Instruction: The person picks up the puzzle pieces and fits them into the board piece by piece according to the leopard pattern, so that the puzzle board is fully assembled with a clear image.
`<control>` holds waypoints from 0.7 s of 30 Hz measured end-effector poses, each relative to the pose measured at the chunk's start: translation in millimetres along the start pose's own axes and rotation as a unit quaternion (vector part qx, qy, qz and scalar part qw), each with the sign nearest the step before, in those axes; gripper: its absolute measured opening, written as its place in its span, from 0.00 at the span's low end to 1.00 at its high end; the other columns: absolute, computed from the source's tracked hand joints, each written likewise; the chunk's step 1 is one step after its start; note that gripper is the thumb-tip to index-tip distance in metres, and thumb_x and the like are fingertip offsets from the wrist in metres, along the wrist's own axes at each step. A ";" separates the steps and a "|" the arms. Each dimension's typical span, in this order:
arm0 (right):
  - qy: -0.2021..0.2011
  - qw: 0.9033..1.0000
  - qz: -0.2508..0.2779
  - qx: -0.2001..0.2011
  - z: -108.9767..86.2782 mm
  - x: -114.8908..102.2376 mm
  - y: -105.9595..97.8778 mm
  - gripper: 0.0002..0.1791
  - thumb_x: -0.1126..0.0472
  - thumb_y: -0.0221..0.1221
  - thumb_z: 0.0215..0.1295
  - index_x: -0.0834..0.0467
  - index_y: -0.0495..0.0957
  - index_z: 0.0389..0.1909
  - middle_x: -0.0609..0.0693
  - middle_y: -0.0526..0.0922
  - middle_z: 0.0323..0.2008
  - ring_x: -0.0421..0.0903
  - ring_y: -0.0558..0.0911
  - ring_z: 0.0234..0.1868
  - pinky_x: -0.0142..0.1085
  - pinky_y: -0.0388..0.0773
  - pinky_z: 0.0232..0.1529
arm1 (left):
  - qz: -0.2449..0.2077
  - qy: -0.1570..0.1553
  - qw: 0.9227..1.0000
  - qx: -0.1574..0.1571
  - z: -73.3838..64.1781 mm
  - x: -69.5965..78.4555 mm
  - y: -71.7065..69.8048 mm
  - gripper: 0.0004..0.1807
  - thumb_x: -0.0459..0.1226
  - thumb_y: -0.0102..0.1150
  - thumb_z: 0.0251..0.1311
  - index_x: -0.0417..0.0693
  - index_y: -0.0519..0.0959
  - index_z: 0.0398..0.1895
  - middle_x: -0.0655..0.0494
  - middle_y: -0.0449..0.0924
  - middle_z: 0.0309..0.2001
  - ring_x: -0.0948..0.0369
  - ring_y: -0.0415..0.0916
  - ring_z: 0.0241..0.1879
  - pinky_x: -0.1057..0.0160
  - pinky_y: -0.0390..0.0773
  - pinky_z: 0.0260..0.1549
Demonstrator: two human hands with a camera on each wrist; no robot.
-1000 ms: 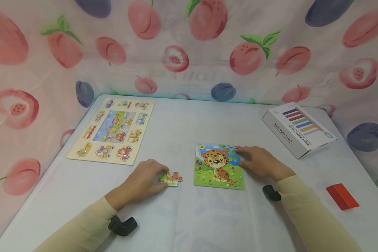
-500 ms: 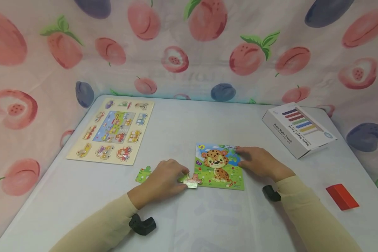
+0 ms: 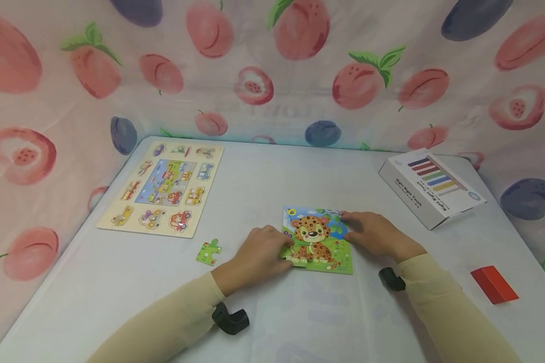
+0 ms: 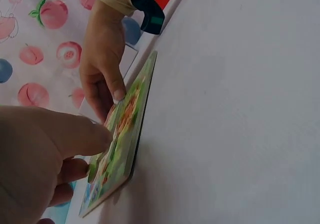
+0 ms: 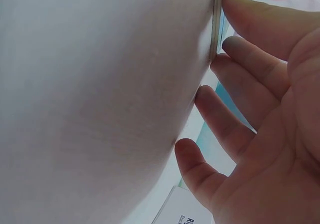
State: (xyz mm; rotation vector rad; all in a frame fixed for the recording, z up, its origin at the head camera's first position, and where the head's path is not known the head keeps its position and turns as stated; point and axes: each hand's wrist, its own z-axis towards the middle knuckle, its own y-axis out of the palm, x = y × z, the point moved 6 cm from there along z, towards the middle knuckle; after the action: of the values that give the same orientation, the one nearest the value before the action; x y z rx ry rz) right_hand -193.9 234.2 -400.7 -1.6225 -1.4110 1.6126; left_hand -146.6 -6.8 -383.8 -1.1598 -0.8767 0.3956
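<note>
In the head view, a leopard jigsaw puzzle board [image 3: 320, 237] lies flat on the table. My left hand [image 3: 259, 257] pinches a puzzle piece [image 3: 298, 254] with leopard legs and green grass between thumb and fingers, over the board's lower left part. The left wrist view shows the piece tilted against the board [image 4: 127, 149]; whether it sits flush is hidden. My right hand [image 3: 374, 234] rests its thumb and fingertips against the board's upper right edge. In the right wrist view the fingers [image 5: 250, 83] are spread and mostly straight, with the thumb on the board's rim.
A loose green puzzle piece [image 3: 208, 252] lies left of my left hand. At the back left is a wooden vehicle puzzle board [image 3: 104, 222]. A white box [image 3: 431, 186] with colored bars printed on it stands at the back right, and a red block [image 3: 494, 284] sits in front of it.
My left hand has carried the pinched puzzle piece rightward from the table onto the leopard board, uncovering the loose green piece. The right hand stays at the board's edge.
</note>
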 end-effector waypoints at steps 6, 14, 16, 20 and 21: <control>0.000 1.000 -0.002 -0.001 -0.2 -0.3 -0.4 0.30 0.58 0.64 0.67 0.61 0.72 0.68 0.62 0.67 0.70 0.68 0.61 0.70 0.63 0.56 0.67 | 0.003 -0.008 1.000 -0.007 9.8 6.9 7.6 0.19 0.43 0.72 0.55 0.47 0.85 0.49 0.57 0.85 0.44 0.57 0.75 0.47 0.57 0.71 0.46; 0.003 1.000 0.004 -0.004 -0.9 -1.2 -1.0 0.30 0.58 0.63 0.67 0.61 0.72 0.68 0.62 0.67 0.70 0.68 0.61 0.71 0.63 0.55 0.68 | 0.001 -0.017 1.000 -0.003 16.7 12.4 13.7 0.18 0.44 0.72 0.55 0.48 0.85 0.47 0.57 0.85 0.44 0.57 0.75 0.48 0.57 0.72 0.46; 0.003 1.000 0.004 -0.004 -0.7 -1.1 -0.9 0.30 0.58 0.64 0.67 0.61 0.72 0.68 0.62 0.67 0.70 0.68 0.61 0.71 0.63 0.55 0.68 | 0.000 -0.020 1.000 -0.004 17.2 12.9 15.0 0.18 0.44 0.72 0.55 0.48 0.85 0.48 0.57 0.85 0.44 0.57 0.75 0.48 0.58 0.72 0.45; 0.003 1.000 0.003 -0.004 -0.3 -0.8 -0.6 0.30 0.58 0.64 0.67 0.61 0.72 0.68 0.62 0.67 0.70 0.68 0.61 0.71 0.63 0.55 0.68 | -0.001 -0.022 1.000 -0.009 18.6 13.1 17.7 0.18 0.45 0.72 0.56 0.48 0.84 0.48 0.58 0.85 0.44 0.58 0.75 0.47 0.59 0.70 0.44; 0.002 1.000 0.003 -0.004 -0.4 -1.0 -0.7 0.30 0.58 0.64 0.67 0.61 0.72 0.68 0.62 0.68 0.70 0.68 0.61 0.70 0.63 0.55 0.68 | -0.002 -0.021 1.000 -0.010 18.9 13.5 18.2 0.18 0.45 0.72 0.56 0.48 0.84 0.48 0.58 0.85 0.44 0.58 0.74 0.47 0.59 0.70 0.44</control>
State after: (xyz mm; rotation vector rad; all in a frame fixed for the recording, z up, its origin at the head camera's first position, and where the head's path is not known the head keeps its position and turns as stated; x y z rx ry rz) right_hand -193.6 233.8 -399.6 -1.6353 -1.4126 1.6090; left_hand -150.0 21.2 -392.7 -1.1718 -0.9210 0.4111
